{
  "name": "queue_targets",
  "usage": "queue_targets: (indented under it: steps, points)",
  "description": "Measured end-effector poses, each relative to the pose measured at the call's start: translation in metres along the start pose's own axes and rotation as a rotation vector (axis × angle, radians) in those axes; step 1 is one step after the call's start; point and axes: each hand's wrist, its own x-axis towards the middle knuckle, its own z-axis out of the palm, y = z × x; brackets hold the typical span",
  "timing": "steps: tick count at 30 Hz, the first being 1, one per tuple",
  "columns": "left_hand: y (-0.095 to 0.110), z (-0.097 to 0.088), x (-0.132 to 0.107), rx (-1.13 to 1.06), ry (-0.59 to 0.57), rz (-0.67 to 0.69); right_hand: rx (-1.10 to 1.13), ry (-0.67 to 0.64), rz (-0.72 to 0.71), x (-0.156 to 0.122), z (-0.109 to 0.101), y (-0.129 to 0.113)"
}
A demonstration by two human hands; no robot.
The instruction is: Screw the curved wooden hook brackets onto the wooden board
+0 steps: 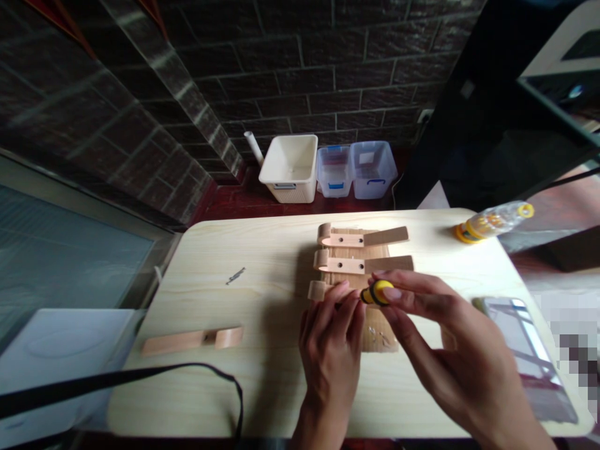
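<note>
My right hand (435, 328) is closed round the yellow and black handle of a small screwdriver (376, 292), which points left. My left hand (332, 337) pinches its fingertips together at the screwdriver's tip, over a wooden panel (375, 337) with curved wooden arms (360, 238) fixed across it. What the left fingertips hold is hidden. The lowest arm (317, 290) lies partly under my hands. Small screws (377, 334) rest on the panel near my left hand.
A loose wooden arm (192, 340) lies front left on the pale table (262, 262), with a screw (235, 275) beyond it. A plastic bottle (494, 222) lies back right, a phone (525, 350) right, a black strap (140, 375) front left. Bins (290, 167) stand by the brick wall.
</note>
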Motion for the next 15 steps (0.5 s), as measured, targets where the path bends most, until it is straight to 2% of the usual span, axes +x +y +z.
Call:
queue_targets:
  steps: [7, 15]
  points:
    - [-0.0007, 0.0016, -0.0028, 0.014, 0.01, -0.01, 0.07, -0.026, 0.008, 0.0009, 0.0008, -0.0001]
    - [-0.0007, 0.0005, -0.0018, 0.005, -0.004, -0.006, 0.059, 0.001, 0.021, -0.0007, 0.0016, 0.0006]
